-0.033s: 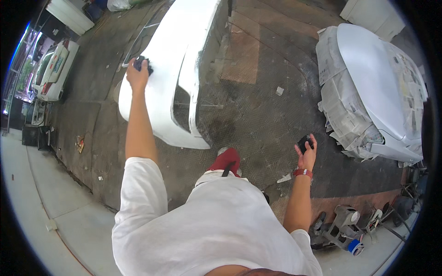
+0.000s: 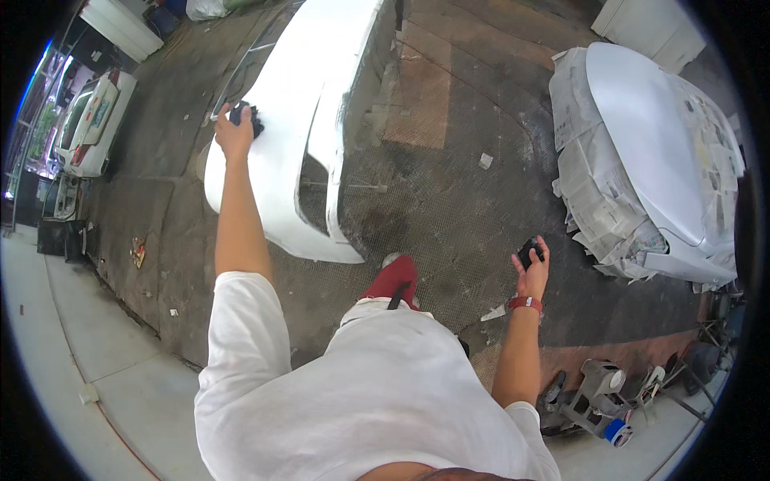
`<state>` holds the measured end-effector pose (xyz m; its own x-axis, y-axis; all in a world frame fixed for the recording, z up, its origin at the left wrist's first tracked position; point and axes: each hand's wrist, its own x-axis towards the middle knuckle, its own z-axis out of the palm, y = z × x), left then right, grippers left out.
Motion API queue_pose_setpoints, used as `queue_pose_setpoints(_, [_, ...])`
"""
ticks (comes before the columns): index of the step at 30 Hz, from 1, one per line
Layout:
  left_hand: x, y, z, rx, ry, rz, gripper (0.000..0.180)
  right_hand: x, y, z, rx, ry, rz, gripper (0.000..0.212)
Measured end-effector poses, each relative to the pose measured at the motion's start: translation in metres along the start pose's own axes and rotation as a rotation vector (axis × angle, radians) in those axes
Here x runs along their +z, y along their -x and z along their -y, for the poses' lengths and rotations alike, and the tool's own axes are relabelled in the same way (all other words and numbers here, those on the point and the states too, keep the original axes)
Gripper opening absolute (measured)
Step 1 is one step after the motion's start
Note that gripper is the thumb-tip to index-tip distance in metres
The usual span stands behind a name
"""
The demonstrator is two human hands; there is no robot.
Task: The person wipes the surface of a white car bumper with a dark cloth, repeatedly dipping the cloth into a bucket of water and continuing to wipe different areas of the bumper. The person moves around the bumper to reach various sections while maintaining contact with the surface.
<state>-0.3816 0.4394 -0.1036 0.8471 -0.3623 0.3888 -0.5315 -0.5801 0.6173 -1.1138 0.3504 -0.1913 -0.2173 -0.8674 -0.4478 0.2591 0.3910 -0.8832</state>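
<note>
A white car bumper (image 2: 281, 160) stretches ahead of me, left of centre, with a dark opening near its near end. My left hand (image 2: 234, 143) is at its left side, fingers closed round a black pad (image 2: 256, 124) with a ragged, fluffy-looking edge. The pad lies against or just over the white surface; I cannot tell which. Out to the right, away from the bumper, my right hand (image 2: 532, 279) grips a small black object (image 2: 528, 252), rounded and perhaps a case or lid. Fingers cover part of it. A red band circles my right wrist.
At the right is a pale car body part (image 2: 642, 120) masked with paper sheets (image 2: 597, 176). A grey stool (image 2: 595, 393) with a blue-and-white tub (image 2: 618, 433) stands lower right. Metal stand bars (image 2: 255, 53) show beyond the bumper. A white car (image 2: 95, 120) is parked far left.
My left hand has shifted slightly left and nearer along the bumper, and more of the pad's ragged edge shows. My right hand has barely moved. The whole view has shifted a little.
</note>
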Motion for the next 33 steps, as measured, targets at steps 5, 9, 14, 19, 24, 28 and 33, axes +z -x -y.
queue_pose_setpoints(5, [0.038,-0.043,0.015,-0.254,-0.165,0.036,0.095,0.030,-0.063,0.003,0.055,-0.055,0.079,0.039])
queue_pose_setpoints(9, [0.071,-0.052,-0.007,-0.319,-0.378,0.067,0.094,0.112,-0.124,0.025,-0.017,0.060,0.101,0.045])
queue_pose_setpoints(14, [0.111,-0.042,-0.005,0.041,-0.442,-0.265,0.044,0.235,-0.208,0.042,-0.052,0.277,0.361,0.049])
queue_pose_setpoints(19, [0.104,-0.064,-0.069,0.103,-0.239,-0.210,0.016,0.469,-0.193,0.073,-0.541,0.721,0.776,0.053])
queue_pose_setpoints(24, [0.137,-0.137,-0.166,0.143,-0.117,0.027,0.038,0.677,-0.134,0.065,-1.096,0.632,1.206,0.050])
queue_pose_setpoints(28, [0.152,-0.183,-0.233,0.119,-0.145,0.071,0.043,0.754,-0.116,0.013,-1.582,1.023,1.022,0.048])
queue_pose_setpoints(33, [0.176,-0.195,-0.133,0.101,-0.309,-0.026,0.040,0.736,-0.096,-0.022,-1.804,0.605,1.702,0.059])
